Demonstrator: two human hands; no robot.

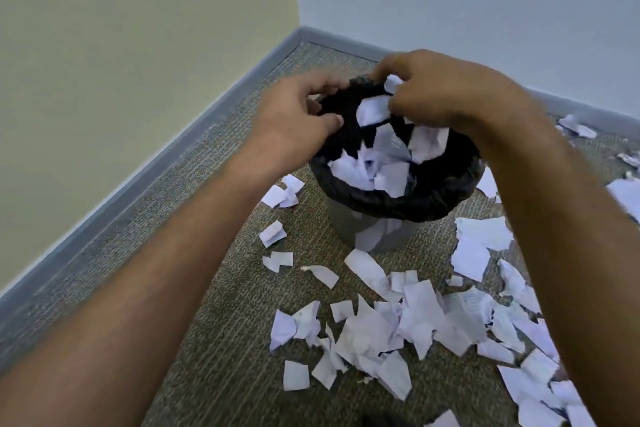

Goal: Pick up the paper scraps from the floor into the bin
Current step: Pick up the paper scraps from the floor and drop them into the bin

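Both hands over bin (398, 198). Right hand (446, 94): scraps (372, 111) pinched, partly released. Left hand (294, 121): fingers curled, contents not discernible. Risk: scraps missed past rim, landing on carpet (225, 288) w/ floor pile (398, 329).

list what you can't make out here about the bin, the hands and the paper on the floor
- Bin depth, head view: scraps inside cover its bottom.
- Right hand grip: curled fingers hide how many pieces it holds.
- Left hand: whether it grips paper or the black liner is unclear, fingers curl away.
- Floor scraps: cut off at right and bottom edges, partly behind the right forearm; print too blurred to read.
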